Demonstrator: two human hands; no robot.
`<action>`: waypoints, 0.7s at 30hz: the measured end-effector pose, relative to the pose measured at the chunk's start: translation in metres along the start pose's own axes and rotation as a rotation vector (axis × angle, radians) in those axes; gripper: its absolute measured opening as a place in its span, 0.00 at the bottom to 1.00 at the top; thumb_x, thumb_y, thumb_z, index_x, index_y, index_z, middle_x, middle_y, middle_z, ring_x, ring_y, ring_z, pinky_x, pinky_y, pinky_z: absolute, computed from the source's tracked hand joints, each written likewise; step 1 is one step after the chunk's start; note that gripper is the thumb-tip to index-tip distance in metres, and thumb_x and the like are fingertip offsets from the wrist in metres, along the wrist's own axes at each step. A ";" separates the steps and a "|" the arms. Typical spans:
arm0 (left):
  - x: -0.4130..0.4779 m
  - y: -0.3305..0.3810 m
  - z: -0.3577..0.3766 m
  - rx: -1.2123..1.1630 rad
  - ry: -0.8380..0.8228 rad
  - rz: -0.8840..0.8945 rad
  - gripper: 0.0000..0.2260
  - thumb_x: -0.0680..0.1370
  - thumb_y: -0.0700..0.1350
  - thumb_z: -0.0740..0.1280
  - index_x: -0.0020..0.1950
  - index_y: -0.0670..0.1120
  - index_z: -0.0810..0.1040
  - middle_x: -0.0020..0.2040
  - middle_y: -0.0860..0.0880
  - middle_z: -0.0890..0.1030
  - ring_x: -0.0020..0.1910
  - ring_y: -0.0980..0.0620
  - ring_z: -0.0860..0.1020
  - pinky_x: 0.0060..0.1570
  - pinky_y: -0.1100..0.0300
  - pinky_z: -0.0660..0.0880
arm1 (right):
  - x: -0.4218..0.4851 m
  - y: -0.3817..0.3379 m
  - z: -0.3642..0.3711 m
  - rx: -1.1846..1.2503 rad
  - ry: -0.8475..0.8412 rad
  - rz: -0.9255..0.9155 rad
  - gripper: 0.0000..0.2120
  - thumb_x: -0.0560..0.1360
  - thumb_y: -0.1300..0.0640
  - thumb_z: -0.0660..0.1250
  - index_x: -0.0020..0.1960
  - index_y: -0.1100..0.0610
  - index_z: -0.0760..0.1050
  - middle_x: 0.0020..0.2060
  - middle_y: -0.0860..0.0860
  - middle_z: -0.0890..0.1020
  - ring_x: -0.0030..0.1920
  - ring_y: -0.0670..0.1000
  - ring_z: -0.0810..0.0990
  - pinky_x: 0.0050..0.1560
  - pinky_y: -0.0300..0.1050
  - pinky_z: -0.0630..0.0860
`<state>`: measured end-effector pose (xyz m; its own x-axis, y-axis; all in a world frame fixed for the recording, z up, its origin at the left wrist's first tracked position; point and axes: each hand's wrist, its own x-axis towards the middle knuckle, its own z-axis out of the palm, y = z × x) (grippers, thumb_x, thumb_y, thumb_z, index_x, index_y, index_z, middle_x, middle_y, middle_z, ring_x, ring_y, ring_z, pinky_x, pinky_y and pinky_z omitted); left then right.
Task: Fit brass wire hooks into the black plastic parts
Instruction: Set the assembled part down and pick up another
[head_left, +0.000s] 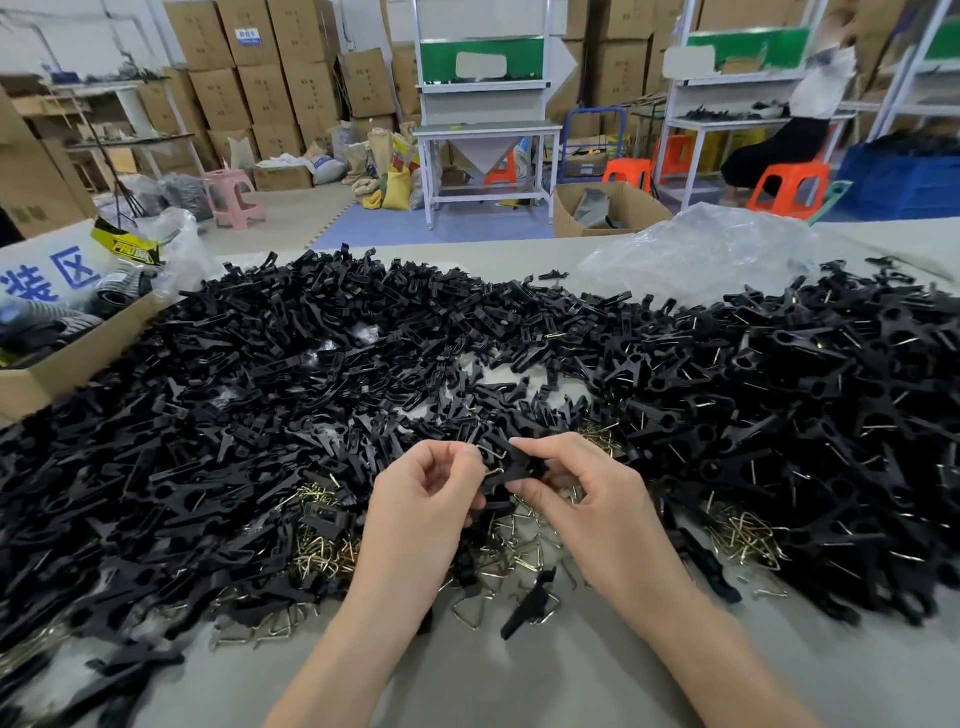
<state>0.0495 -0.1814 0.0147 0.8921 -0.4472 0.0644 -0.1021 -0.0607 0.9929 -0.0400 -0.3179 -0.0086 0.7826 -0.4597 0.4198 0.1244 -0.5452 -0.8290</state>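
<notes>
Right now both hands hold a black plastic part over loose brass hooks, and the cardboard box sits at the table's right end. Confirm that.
No: the head view shows the cardboard box at the table's left end. Left hand and right hand do hold a black plastic part over loose brass hooks.

Blue characters "装区" are printed on a white sheet (47, 275) at far left. The yellow-and-black label (127, 244) beside it begins "PRO"; the rest is unclear. The blue label on a stacked carton (248, 35) is illegible.
</notes>
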 end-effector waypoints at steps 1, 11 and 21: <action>-0.001 0.000 0.001 -0.001 0.000 0.004 0.09 0.79 0.49 0.67 0.41 0.48 0.82 0.32 0.50 0.82 0.30 0.59 0.76 0.32 0.68 0.72 | -0.001 -0.001 0.000 -0.016 0.005 -0.021 0.18 0.75 0.58 0.75 0.60 0.41 0.80 0.52 0.36 0.81 0.55 0.42 0.81 0.54 0.32 0.74; 0.000 0.000 -0.001 -0.251 -0.442 -0.143 0.23 0.70 0.54 0.72 0.56 0.38 0.78 0.41 0.46 0.82 0.39 0.50 0.81 0.38 0.53 0.80 | 0.002 -0.005 0.001 0.190 -0.091 -0.045 0.20 0.74 0.64 0.74 0.54 0.39 0.84 0.59 0.37 0.79 0.58 0.46 0.81 0.55 0.34 0.76; -0.007 0.003 -0.004 -0.122 -0.606 -0.031 0.27 0.74 0.66 0.64 0.57 0.44 0.81 0.33 0.44 0.72 0.29 0.49 0.71 0.38 0.54 0.77 | -0.005 -0.019 0.005 0.486 -0.287 0.043 0.11 0.74 0.58 0.72 0.52 0.46 0.86 0.61 0.39 0.79 0.46 0.47 0.86 0.41 0.41 0.83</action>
<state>0.0444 -0.1746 0.0178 0.4811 -0.8766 0.0023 0.0030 0.0042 1.0000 -0.0432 -0.3011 0.0034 0.9193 -0.2282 0.3207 0.3019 -0.1139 -0.9465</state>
